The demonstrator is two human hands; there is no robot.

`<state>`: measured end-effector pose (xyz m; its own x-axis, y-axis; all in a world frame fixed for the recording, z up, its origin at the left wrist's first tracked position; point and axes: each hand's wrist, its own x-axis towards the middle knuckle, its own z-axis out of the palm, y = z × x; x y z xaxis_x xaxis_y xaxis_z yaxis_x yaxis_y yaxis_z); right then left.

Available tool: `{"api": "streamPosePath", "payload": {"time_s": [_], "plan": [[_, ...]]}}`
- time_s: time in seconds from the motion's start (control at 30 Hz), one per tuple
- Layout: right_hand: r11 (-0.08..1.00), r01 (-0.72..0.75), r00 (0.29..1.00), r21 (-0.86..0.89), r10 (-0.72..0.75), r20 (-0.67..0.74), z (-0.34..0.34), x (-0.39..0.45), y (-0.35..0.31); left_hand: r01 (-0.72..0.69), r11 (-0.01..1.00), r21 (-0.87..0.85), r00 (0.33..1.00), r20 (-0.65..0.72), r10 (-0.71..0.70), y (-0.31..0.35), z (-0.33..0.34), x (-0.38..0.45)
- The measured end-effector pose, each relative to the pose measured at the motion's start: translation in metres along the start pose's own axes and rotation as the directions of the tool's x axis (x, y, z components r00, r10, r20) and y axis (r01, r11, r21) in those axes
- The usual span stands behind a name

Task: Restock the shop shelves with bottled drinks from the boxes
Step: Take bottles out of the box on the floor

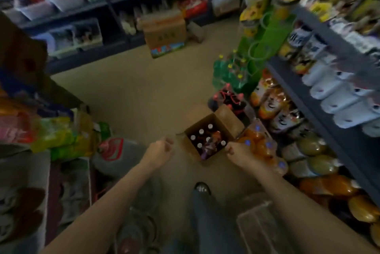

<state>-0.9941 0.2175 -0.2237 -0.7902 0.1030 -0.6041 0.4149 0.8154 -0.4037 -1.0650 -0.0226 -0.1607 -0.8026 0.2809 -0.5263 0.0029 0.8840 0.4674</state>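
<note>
Open cardboard box (207, 140) on the floor (144, 99), lower centre-right of the frame, flaps folded out, just beside the bottom shelf at right. Inside, dark bottles (200, 137) standing upright with pale caps showing; one coloured item lying across them, too blurred to name.

Left hand (159, 150) hovering just left of the box, fingers loosely curled, grip empty, touching nothing. Right hand (236, 152) at the box's near right corner, fingers curled at the cardboard edge; whether actually gripping the rim or only near it, cannot tell through the blur.

Handling, as a judgement: probably glass or stiff plastic, full, so heavy for their size and hard-walled. Smooth sides likely slippery; breakable if glass and knocked together. Best taken one at a time around the neck just under the cap, or around the body once lifted clear of its neighbours. Box itself heavy while this full, cardboard base soft; better slid or held from underneath than lifted by a flap.

Writing: nothing legible on the bottles or this box. A second box (164, 34) in the upper centre carries dark printed marks and a coloured band, unreadable. Shelf packets at right too smeared for any brand.
</note>
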Motion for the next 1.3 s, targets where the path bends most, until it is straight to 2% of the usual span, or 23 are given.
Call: {"api": "streamPosePath", "payload": {"time_s": [0.07,0.17,0.3,0.4,0.5,0.6,0.63,0.67,0.7,0.77,0.8,0.87,0.9,0.93,0.97,1.0,1.1,1.13,1.23,1.3], "plan": [[0.996,0.011,0.999,-0.091,-0.006,0.052,0.016,0.044,0.005,0.043,0.999,0.019,0.998,0.050,-0.044,-0.009,0.003,0.033],[0.969,0.057,0.992,-0.241,-0.029,0.120,0.049,0.111,0.012,0.027,0.998,0.059,0.990,0.139,-0.035,-0.034,0.022,0.084],[0.859,0.154,0.981,-0.488,-0.071,0.183,0.114,0.193,0.021,0.007,0.999,0.052,0.973,0.232,-0.018,-0.078,0.064,0.146],[0.725,0.204,0.967,-0.658,-0.044,0.251,0.157,0.239,0.031,0.061,0.997,-0.047,0.979,0.199,-0.051,-0.108,0.086,0.183],[0.610,0.260,0.943,-0.748,0.008,0.334,0.185,0.276,0.045,0.108,0.988,-0.114,0.982,0.165,-0.088,-0.133,0.105,0.209],[0.527,0.391,0.907,-0.755,-0.078,0.415,0.178,0.299,0.053,0.106,0.981,-0.159,0.987,0.139,-0.084,-0.148,0.121,0.225],[0.519,0.438,0.888,-0.734,-0.123,0.443,0.168,0.298,0.052,0.112,0.977,-0.183,0.985,0.149,-0.085,-0.148,0.124,0.225],[0.563,0.461,0.877,-0.686,-0.168,0.451,0.156,0.295,0.050,0.118,0.977,-0.178,0.982,0.164,-0.089,-0.148,0.125,0.225],[0.656,0.443,0.884,-0.612,-0.207,0.418,0.145,0.292,0.047,0.104,0.984,-0.148,0.982,0.174,-0.078,-0.142,0.124,0.223],[0.930,0.257,0.943,-0.264,-0.182,0.278,0.108,0.274,0.035,0.058,0.996,-0.074,0.979,0.201,-0.042,-0.117,0.111,0.215],[0.987,0.157,0.970,-0.032,-0.148,0.195,0.085,0.260,0.027,0.008,0.998,-0.054,0.981,0.192,0.002,-0.104,0.100,0.207],[0.955,0.061,0.990,0.291,-0.096,0.106,0.034,0.223,0.008,-0.026,0.992,-0.125,0.992,0.122,0.041,-0.068,0.072,0.191],[0.916,0.051,0.992,0.399,-0.092,0.084,0.006,0.201,-0.002,-0.160,0.981,-0.109,0.975,0.139,0.174,-0.046,0.054,0.181],[0.887,0.054,0.993,0.458,-0.097,0.070,-0.023,0.178,-0.013,-0.235,0.963,-0.128,0.946,0.196,0.257,-0.021,0.033,0.169],[0.869,0.072,0.991,0.489,-0.119,0.066,-0.054,0.152,-0.026,-0.175,0.946,-0.274,0.944,0.227,0.240,0.003,0.019,0.161],[0.845,0.095,0.985,0.526,-0.156,0.073,-0.083,0.128,-0.038,-0.174,0.922,-0.345,0.934,0.240,0.266,0.024,0.001,0.148],[0.718,0.146,0.978,0.681,-0.210,0.011,-0.158,0.052,-0.060,-0.220,0.919,-0.326,0.874,0.352,0.335,0.084,-0.045,0.102],[0.687,0.158,0.983,0.709,-0.179,-0.045,-0.178,0.027,-0.065,-0.207,0.916,-0.343,0.877,0.351,0.329,0.103,-0.054,0.085],[0.643,0.207,0.967,0.737,-0.019,-0.254,-0.211,-0.056,-0.072,-0.271,0.851,-0.450,0.853,0.298,0.429,0.162,-0.066,0.028],[0.606,0.216,0.943,0.765,0.074,-0.325,-0.220,-0.112,-0.065,-0.309,0.820,-0.482,0.824,0.296,0.484,0.202,-0.069,-0.014]]}}
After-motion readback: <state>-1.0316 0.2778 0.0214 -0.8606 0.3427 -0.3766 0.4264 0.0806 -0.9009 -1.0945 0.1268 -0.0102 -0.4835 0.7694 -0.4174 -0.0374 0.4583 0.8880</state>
